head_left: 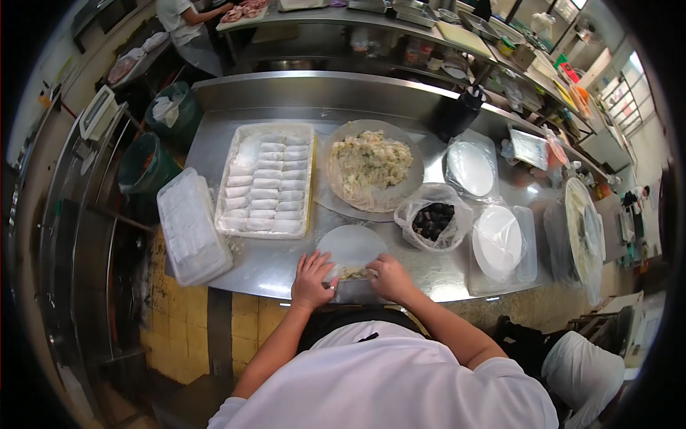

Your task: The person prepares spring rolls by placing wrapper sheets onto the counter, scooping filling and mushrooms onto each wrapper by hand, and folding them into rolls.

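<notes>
**White shirt (400, 372) at the bench (443, 275), both hands on a round wrapper (350, 243)**

Pressed near the bench's edge, the wrapper lies flat, with a short line of filling (354, 273) across its near side. The left hand (311, 281) is open, fingers spread over the wrapper's left side. The right hand (393, 277) has its fingers bunched at the filling's right end; whether they pinch or only tuck, I cannot tell. Good handling here would mean light, level pressure from both sides, the filling kept compact and the ends snug; a hard tug could tear so thin a sheet.

From the wrapper, neat white rolls (266, 184) fill a tray (309, 204) at eleven o'clock, and a second tray (202, 266) sits at nine. Mixed filling (375, 161) is heaped at twelve to one, a plastic bag of dark pieces (434, 220) at two, a bagged white plate (496, 243) at three.

Beyond, a person (187, 32) stands near raw meat (245, 10) at eleven; yellow tiles (175, 322) show at eight.
</notes>
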Demonstrator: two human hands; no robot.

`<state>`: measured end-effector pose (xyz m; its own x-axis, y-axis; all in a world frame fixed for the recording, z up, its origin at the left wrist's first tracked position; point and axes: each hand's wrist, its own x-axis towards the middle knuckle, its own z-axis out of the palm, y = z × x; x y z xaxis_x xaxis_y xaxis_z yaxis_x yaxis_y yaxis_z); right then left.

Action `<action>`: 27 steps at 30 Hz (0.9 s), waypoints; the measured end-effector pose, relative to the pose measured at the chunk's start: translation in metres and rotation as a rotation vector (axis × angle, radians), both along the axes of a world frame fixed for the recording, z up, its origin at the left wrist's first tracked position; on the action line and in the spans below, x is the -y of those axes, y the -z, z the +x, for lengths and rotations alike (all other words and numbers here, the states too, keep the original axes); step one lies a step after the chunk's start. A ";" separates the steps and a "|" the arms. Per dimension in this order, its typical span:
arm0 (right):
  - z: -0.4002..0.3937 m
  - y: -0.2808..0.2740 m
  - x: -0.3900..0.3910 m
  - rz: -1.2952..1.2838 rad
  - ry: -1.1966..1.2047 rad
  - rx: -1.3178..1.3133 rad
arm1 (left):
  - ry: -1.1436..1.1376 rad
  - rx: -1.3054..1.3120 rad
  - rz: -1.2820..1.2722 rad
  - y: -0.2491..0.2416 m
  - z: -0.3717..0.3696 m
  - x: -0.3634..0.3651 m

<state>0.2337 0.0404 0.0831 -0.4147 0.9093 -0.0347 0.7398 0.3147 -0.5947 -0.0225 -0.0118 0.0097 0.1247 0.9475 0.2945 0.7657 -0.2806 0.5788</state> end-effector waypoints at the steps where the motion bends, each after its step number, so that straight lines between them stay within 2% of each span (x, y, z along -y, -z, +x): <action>1: 0.001 -0.010 0.002 0.073 0.022 -0.047 | -0.001 -0.002 -0.001 -0.001 0.000 0.000; 4: 0.019 -0.053 -0.010 0.137 0.131 -0.102 | -0.001 -0.011 0.005 -0.001 0.000 -0.001; 7: 0.060 -0.070 -0.046 0.186 0.330 -0.168 | -0.003 -0.024 0.009 0.000 0.000 0.000; 12: 0.131 -0.053 -0.101 0.014 0.526 -0.058 | -0.001 -0.033 0.013 -0.002 0.001 0.000; 15: 0.145 -0.047 -0.125 -0.114 0.572 -0.066 | -0.003 -0.045 0.011 0.000 0.001 0.000; 17: 0.153 -0.033 -0.140 -0.107 0.559 -0.064 | -0.004 -0.040 0.011 0.000 0.000 0.000; 22: 0.134 -0.045 -0.156 -0.101 0.476 0.132 | -0.002 -0.041 0.022 0.001 0.001 -0.001; 27: 0.125 -0.045 -0.177 -0.083 0.491 0.188 | -0.004 -0.041 0.028 0.001 0.001 0.000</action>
